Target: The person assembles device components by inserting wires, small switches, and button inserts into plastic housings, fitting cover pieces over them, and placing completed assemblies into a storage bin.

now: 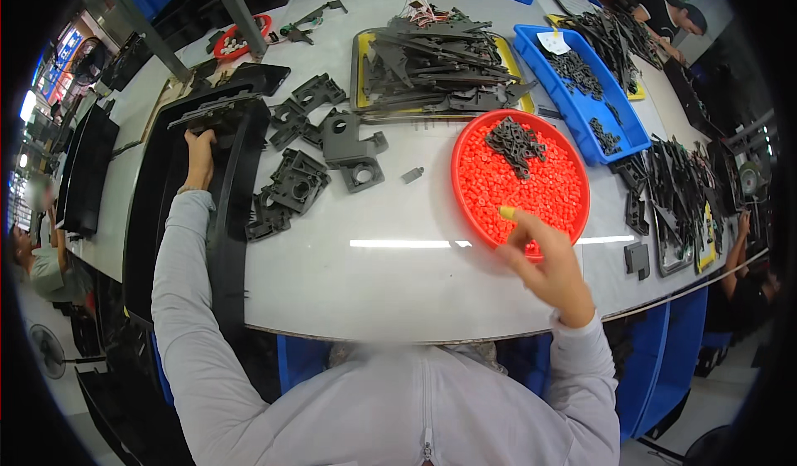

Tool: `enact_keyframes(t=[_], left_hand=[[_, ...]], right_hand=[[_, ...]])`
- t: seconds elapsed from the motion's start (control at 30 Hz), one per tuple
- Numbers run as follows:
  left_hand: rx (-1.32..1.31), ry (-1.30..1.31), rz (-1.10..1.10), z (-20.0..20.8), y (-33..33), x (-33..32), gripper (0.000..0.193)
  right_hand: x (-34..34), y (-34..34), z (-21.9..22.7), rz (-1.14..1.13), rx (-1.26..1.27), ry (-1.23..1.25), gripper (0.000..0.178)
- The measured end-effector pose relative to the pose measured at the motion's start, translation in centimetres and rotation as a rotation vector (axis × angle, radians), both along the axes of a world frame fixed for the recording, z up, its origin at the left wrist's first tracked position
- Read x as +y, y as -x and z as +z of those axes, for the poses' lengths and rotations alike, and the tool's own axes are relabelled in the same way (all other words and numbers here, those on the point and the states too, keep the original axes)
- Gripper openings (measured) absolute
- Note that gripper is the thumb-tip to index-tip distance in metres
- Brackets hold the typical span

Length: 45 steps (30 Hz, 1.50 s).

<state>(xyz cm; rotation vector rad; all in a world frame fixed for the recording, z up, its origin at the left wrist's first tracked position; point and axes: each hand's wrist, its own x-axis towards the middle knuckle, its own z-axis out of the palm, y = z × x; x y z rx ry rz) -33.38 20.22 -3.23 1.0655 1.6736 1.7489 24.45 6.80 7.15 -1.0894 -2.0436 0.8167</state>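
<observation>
Plainly, the left hand (199,157) reaches into the far end of the long black casing (237,184) at left of frame, fingers curled; I can't tell what it grips. The right hand (544,263), half-open and blurred, is over the near edge of the round red tray (457,185), right of centre; whether it pinches anything, I can't tell. I'd keep the casing steady and pick with light fingertips. I count one casing at that hand, three round red trays in sight; the red pellets (544,188) defy counting.
</observation>
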Motion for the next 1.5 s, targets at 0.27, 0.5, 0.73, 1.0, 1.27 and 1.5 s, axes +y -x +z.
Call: enact_keyframes(t=[0.27, 0.5, 0.73, 1.0, 1.27, 1.5], left_hand=[[-0.006, 0.246, 0.049, 4.3, -2.1, -5.9, 0.080], [-0.039, 0.211, -0.386, 15.3, -16.7, -18.5, 0.053], [0.666, 0.125, -0.314, 8.5, -23.8, -21.5, 0.036], [1.062, 0.188, -0.360, 5.6, -24.8, -5.8, 0.067], [1.063, 0.463, -0.518, 5.7, -24.1, -2.6, 0.082], [-0.341, 0.125, -0.789, 8.8, -25.5, -8.0, 0.056]], right_hand=[[19.7, 3.3, 3.2, -0.048, -0.242, -0.380, 0.031], [31.5, 6.2, 0.3, -0.126, -0.560, -0.564, 0.039], [33.1, 9.1, 0.9, -0.119, -0.539, -0.653, 0.030], [33.8, 7.5, 7.6, -0.378, -0.014, -0.689, 0.030], [28.3, 6.2, 12.1, -0.296, 0.240, -0.806, 0.018], [15.5, 2.9, 12.4, -0.005, 0.516, -0.350, 0.029]])
